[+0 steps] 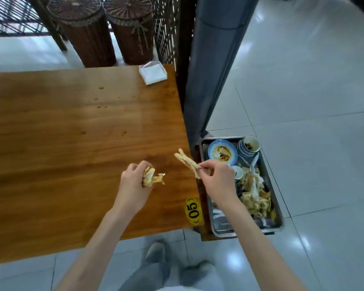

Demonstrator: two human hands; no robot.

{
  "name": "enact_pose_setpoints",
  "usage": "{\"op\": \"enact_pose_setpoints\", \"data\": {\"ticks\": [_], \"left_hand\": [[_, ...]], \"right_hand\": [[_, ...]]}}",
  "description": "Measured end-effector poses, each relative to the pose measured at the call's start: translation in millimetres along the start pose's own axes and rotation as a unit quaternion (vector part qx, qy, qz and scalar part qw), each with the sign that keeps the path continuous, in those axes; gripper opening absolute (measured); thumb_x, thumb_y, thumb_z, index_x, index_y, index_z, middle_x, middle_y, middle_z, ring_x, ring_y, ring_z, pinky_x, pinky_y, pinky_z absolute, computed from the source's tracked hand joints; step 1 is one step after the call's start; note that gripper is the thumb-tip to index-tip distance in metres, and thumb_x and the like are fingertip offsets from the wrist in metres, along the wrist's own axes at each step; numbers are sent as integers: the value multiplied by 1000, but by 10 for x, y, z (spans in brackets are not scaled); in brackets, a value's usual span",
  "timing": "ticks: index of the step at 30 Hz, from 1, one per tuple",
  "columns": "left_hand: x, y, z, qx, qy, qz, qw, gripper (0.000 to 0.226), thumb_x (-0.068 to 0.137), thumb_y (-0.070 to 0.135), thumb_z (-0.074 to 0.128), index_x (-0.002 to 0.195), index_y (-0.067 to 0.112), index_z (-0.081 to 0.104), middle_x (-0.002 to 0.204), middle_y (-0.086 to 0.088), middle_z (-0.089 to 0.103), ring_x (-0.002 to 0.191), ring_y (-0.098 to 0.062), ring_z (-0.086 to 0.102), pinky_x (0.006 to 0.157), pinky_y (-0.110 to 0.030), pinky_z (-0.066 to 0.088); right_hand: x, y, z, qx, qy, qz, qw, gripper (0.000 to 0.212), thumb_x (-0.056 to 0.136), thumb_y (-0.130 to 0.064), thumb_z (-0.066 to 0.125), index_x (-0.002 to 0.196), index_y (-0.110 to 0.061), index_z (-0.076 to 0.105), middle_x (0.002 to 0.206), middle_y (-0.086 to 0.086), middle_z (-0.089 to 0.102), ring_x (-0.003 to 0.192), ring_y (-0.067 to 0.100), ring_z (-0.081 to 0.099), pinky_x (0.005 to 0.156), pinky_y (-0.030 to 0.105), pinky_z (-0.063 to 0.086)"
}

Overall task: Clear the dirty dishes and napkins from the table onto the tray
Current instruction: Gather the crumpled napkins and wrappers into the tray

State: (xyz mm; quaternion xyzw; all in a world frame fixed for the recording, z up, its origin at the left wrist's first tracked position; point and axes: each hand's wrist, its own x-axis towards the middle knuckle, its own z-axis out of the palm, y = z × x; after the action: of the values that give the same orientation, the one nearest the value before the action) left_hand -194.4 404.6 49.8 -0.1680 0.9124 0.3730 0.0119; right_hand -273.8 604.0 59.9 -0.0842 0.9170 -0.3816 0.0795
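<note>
While the left hand (pixel 135 185) fists a crumpled, yellow-stained napkin (pixel 152 177) low over the counter (pixel 72 133), the right hand (pixel 215 177) pinches a twisted, stained napkin strip (pixel 187 162) between thumb and fingertips above the counter's right edge. Both grips are closed on paper, forearms bare. Glossy amber wood carries greasy spots, a yellow "05" sticker (pixel 193 211) and a clean white napkin stack (pixel 153 74). Beside it, lower down, a steel tray (pixel 223 229) holds a sauce-smeared blue plate (pixel 222 152), stacked cups (pixel 248 146) and soiled paper above pale floor tiles (pixel 313 101).
</note>
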Motion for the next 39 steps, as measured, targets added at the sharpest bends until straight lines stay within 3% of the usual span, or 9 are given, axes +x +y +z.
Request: {"op": "enact_pose_setpoints", "data": {"ticks": [6,11,13,20,24,28,32,35,39], "left_hand": [[26,640,699,-7,-6,0,1000,37,79,2,70,98,29,53,97,1,50,94,-21,48,74,-27,37],[-12,1249,1513,-7,27,-28,999,38,77,1,70,94,29,53,95,-2,51,88,-23,49,74,-33,43],[-23,1427,1876,-12,39,-45,998,33,77,2,69,93,27,54,93,-5,52,85,-26,50,75,-39,45],[-126,1595,2939,-20,13,-90,996,36,74,-3,68,93,25,55,91,-2,50,84,-24,50,69,-28,36],[-112,1479,3398,-21,-4,-91,996,36,75,2,70,94,29,54,92,1,50,85,-23,51,71,-32,42],[-58,1284,3764,-32,-14,-79,996,42,76,4,71,91,38,50,93,5,49,86,-18,50,68,-23,38],[-124,1104,4121,-21,-13,-77,997,44,76,4,70,92,39,49,95,4,49,88,-19,50,70,-25,39],[-199,1038,4325,-18,-18,-83,996,40,77,6,71,94,36,50,98,1,51,91,-20,51,76,-31,44],[-257,999,4584,-38,-11,-76,996,34,78,9,71,94,33,53,97,0,51,87,-15,51,68,-17,39]], "right_hand": [[75,690,-574,2,11,-1,1000,8,84,-17,68,90,-17,74,73,-14,63,65,-6,55,61,8,43],[137,1439,-1117,-4,-5,-12,1000,7,83,-16,69,89,-16,73,75,-8,66,70,7,60,67,28,53],[152,1783,-1311,-2,-12,-12,1000,5,83,-16,69,86,-16,73,71,-10,64,67,8,59,62,26,49],[142,2834,-1678,-18,-1,41,999,6,82,-13,71,87,-13,73,78,0,65,68,7,55,63,9,39],[185,3306,-1590,-22,15,61,998,7,83,-14,70,88,-12,74,79,-2,63,69,9,56,60,3,35],[205,3669,-1346,-15,23,66,997,9,83,-14,70,89,-10,74,81,3,66,73,16,61,67,22,45],[101,4040,-1068,-10,22,67,997,7,83,-17,70,87,-13,74,79,2,67,71,14,60,63,18,41],[11,4272,-931,-8,12,73,997,8,83,-17,70,88,-13,74,82,3,68,75,16,61,68,27,47],[-63,4583,-780,-9,-9,87,996,9,84,-15,68,91,-12,74,85,4,69,80,17,62,74,32,50]]}}
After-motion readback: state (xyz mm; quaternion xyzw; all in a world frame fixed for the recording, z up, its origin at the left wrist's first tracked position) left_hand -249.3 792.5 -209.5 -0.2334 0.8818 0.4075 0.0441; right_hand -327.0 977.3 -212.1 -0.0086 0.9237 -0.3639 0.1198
